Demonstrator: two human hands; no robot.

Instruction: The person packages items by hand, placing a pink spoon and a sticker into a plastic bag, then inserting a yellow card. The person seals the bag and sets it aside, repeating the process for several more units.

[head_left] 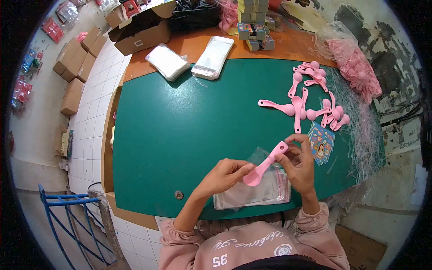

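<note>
A pink plastic spoon (266, 164) is held between both hands above a stack of clear plastic bags (252, 195) near the table's front edge. My right hand (299, 164) grips the spoon's handle end. My left hand (225, 173) touches the spoon near its bowl, fingers pinched. A clear bag (261, 155) sticks up behind the spoon; which hand holds it is unclear.
Several loose pink spoons (310, 96) lie at the right of the green table (180, 126), with printed cards (321, 143) beside them. Two packs of clear bags (213, 56) and stacked small boxes (254, 24) sit at the back. A bag of pink spoons (355, 67) lies far right.
</note>
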